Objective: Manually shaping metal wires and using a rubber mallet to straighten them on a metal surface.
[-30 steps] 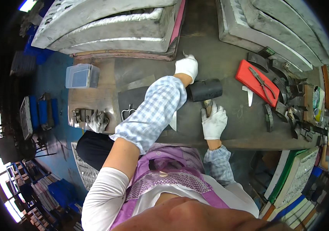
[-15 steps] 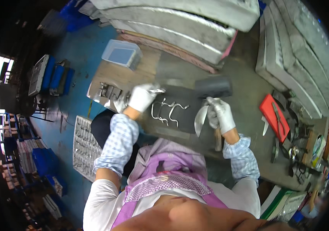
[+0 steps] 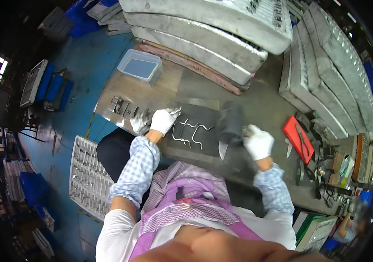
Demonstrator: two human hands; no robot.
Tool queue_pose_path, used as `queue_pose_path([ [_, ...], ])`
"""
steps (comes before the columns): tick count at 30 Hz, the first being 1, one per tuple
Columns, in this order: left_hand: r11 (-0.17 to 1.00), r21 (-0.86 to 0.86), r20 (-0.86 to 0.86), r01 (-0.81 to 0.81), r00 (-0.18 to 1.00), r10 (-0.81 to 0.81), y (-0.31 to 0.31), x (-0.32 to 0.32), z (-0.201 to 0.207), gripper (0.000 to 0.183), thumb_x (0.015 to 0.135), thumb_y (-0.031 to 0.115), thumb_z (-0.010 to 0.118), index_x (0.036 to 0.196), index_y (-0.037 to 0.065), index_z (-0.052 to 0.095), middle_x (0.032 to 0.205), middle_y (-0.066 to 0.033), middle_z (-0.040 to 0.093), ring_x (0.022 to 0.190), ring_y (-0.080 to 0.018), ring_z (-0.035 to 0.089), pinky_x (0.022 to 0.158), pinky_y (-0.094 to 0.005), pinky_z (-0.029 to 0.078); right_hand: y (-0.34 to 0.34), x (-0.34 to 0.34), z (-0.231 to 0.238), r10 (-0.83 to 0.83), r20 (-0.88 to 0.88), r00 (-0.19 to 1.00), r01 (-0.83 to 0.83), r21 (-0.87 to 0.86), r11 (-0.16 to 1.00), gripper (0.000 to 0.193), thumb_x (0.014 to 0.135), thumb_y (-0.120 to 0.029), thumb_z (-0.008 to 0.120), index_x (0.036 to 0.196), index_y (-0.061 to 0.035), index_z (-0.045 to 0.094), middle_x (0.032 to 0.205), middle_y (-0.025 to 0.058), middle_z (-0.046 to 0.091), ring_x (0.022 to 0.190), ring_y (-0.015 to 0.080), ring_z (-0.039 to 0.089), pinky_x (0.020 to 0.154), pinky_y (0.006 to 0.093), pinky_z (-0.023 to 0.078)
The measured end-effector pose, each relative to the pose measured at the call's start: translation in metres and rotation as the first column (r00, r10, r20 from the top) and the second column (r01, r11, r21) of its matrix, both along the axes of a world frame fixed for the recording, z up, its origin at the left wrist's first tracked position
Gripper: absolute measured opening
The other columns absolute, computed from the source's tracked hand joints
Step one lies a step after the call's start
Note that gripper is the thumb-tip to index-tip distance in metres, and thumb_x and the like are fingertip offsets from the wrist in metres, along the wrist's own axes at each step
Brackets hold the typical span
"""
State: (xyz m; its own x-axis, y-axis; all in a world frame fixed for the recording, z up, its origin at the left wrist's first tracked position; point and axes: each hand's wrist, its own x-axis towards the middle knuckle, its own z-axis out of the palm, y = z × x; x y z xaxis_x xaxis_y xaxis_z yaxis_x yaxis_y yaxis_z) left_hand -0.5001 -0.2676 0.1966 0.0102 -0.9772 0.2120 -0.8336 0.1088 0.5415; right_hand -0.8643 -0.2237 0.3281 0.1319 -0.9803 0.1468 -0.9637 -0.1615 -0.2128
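My left hand (image 3: 163, 121), in a white glove, is closed on a small shiny metal piece (image 3: 177, 110) at the left edge of a dark mat (image 3: 204, 114). Several bent, silver wire-like metal pieces (image 3: 195, 133) lie on that mat, just right of the left hand. In its white glove, my right hand (image 3: 258, 143) is closed round a mallet whose dark, thick head (image 3: 231, 122) is blurred by motion over the mat's right side. The mallet's handle is mostly hidden. A curved, shiny blade-like piece (image 3: 222, 150) shows below the head.
Small metal blocks (image 3: 121, 106) and a clear plastic box (image 3: 140, 65) stand on the left of the table. Grey trays are stacked at the back (image 3: 195, 43) and right (image 3: 326, 74). Pliers (image 3: 300, 136) lie on a red tray (image 3: 293, 131). A parts tray (image 3: 88, 174) is lower left.
The mallet head has swung down and left, turning from lying crosswise to upright in the picture. My right hand has moved slightly down and right. My left hand keeps its metal piece.
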Motion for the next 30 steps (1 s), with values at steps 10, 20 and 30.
queue_pose_path([
  [10,0.715,0.511,-0.800,0.477,-0.040,0.599,0.076,-0.131,0.094,0.056,0.098,0.056,0.050,0.093,0.003,0.065,0.047,0.0045,0.033,0.038,-0.0064,0.033,0.036,-0.0229,0.033,0.033,0.055,-0.093,-0.208,-0.070,0.976,0.194,-0.167,0.967,0.067,0.076,-0.037,0.078,0.133,-0.0123,0.053,0.087,0.0121,0.066,0.079,0.0294,0.066,0.072,0.0406,0.052],
  [20,0.794,0.543,-0.762,0.274,-0.237,0.603,0.105,-0.159,0.042,0.025,0.097,0.034,0.061,0.097,0.009,0.065,0.045,0.0060,0.035,0.032,-0.0077,0.029,0.032,-0.0239,0.024,0.055,0.080,-0.060,-0.213,0.894,0.394,0.015,0.226,0.974,0.062,0.084,-0.020,0.066,0.143,-0.0115,0.048,0.085,0.0164,0.072,0.074,0.0321,0.071,0.071,0.0372,0.057],
  [30,0.826,0.564,-0.803,0.002,-0.234,0.548,0.119,-0.148,0.051,0.018,0.092,0.022,0.067,0.099,0.005,0.068,0.066,0.0065,0.055,0.051,-0.0028,0.044,0.046,-0.0201,0.035,0.060,0.116,-0.040,-0.340,0.875,0.344,-0.208,0.424,0.882,0.071,0.078,0.013,0.056,0.146,-0.0002,0.043,0.111,0.0065,0.069,0.096,0.0077,0.062,0.083,0.0235,0.051],
])
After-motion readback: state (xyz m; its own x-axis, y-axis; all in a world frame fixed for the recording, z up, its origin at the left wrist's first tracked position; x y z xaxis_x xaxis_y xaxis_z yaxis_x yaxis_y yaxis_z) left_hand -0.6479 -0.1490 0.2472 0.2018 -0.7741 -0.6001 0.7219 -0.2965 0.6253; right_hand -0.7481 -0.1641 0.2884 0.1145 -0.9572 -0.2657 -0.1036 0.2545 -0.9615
